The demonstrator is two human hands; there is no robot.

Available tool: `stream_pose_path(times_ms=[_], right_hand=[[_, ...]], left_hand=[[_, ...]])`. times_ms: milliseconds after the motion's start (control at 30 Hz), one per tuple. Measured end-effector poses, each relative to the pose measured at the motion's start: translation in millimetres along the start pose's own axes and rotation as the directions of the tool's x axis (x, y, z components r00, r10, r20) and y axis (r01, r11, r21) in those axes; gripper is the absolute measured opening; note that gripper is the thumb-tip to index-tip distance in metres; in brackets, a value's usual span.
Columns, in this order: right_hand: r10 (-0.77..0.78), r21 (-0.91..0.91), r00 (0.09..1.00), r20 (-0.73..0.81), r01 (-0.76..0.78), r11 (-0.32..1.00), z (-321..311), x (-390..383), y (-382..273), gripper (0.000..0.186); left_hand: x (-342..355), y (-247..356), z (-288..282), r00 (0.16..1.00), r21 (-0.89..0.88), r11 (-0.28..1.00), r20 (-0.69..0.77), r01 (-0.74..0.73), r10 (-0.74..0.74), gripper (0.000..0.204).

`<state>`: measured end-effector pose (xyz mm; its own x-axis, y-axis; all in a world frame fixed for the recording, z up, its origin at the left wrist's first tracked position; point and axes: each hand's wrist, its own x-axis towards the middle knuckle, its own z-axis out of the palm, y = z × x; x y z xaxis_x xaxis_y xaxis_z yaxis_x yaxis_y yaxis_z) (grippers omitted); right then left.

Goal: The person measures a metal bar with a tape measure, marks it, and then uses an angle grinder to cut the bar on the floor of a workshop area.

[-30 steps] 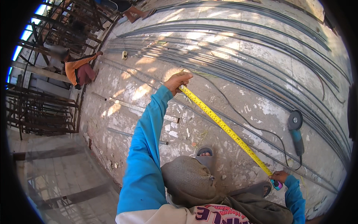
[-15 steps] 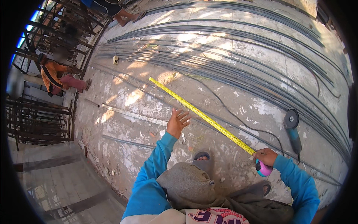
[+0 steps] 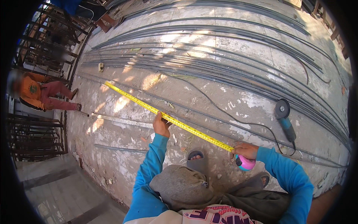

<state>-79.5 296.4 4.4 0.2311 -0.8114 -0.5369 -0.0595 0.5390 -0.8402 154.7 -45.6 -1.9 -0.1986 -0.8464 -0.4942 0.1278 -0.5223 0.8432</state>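
Observation:
A yellow tape measure blade (image 3: 186,127) stretches diagonally above the floor, its free end toward the far left. My left hand (image 3: 162,125) is closed on the blade near its middle, thumb along the near edge and fingers partly hidden beneath. At the other end, my right hand (image 3: 246,150) grips the blade where it leaves the pink and teal tape case (image 3: 246,163), which hangs just under my fingers. Beyond the blade, a long thin steel bar (image 3: 209,127) lies on the floor, running roughly alongside it.
Bundles of steel rebar (image 3: 223,71) cover the far floor. An angle grinder (image 3: 285,121) with its cord lies to the right. A pale metal bar (image 3: 126,121) and a short rod (image 3: 119,148) lie left. A person in orange (image 3: 37,91) is at the left; another person's legs (image 3: 104,23) show far left.
My left hand, open before, has taken hold of the blade. More blade now reaches out to the left, and my right hand has shifted left with the case. The person in orange has changed posture.

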Motion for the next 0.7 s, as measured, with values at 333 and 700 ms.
stream_pose_path(times_ms=[333,700], right_hand=[[0.301,0.147,0.953,0.021,-0.301,0.942,-13,-114,83,0.034],[0.182,0.058,0.982,-0.050,-0.179,0.982,8,-36,-22,0.032]], left_hand=[[170,176,-142,0.899,0.053,0.967,-0.359,-0.249,0.251,0.030],[145,181,-120,0.940,-0.039,0.955,-0.192,-0.293,0.281,0.028]])
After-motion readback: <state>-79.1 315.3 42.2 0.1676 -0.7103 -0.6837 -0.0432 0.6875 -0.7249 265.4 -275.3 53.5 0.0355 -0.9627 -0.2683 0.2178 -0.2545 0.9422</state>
